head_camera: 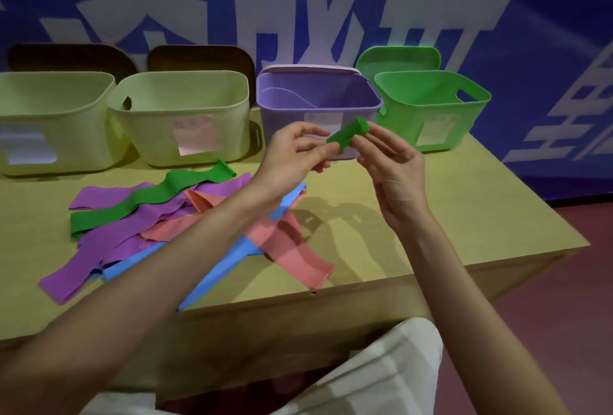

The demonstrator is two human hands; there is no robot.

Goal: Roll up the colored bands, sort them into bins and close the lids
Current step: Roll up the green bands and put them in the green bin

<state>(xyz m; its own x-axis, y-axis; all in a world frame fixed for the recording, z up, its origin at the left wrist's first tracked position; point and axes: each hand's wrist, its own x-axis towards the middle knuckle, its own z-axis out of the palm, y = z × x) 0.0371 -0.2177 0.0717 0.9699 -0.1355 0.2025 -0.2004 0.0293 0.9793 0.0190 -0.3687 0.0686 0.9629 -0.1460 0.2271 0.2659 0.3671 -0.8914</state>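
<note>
A green band, rolled into a tight cylinder (348, 133), is held in the air above the desk's far edge, in front of the purple bin (318, 106); the left hand (292, 152) pinches its lower end and the right hand (391, 162) pinches its upper end between thumb and fingertips, probably to keep the springy roll from unwinding before it goes into the green bin (431, 109) at the far right corner. The unrolled bands (156, 215) lie heaped toward the left of the desk (464, 215), in easy reach, all four bins stand open with lids propped behind, and their paper labels are too blurred to read, as is the large white lettering on the blue wall.
</note>
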